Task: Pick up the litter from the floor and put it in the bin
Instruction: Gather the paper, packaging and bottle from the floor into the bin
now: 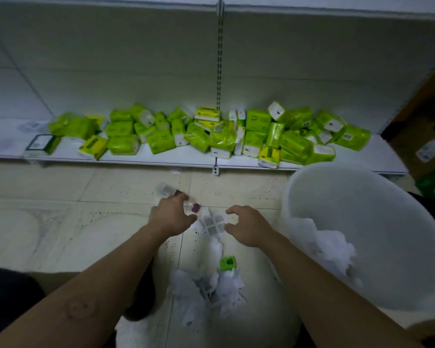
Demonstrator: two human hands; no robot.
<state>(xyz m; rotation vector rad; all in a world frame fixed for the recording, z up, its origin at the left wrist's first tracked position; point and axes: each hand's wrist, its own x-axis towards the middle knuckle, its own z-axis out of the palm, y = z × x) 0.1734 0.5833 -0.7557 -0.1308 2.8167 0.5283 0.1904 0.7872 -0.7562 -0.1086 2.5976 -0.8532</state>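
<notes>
A white clear-plastic wrapper lies on the tiled floor between my hands. My left hand hovers at its left edge, fingers curled apart, beside a small purple piece and a clear packet farther out. My right hand is spread at the wrapper's right edge, touching or nearly touching it. Neither hand clearly grips anything. A white bin stands at the right with crumpled white paper inside. More torn white paper and a small green box lie nearer to me.
A low white shelf runs across the back, piled with several green and yellow tissue packs. Brown cardboard boxes stand at the far right. My dark-clothed knees show at the lower left and right edges.
</notes>
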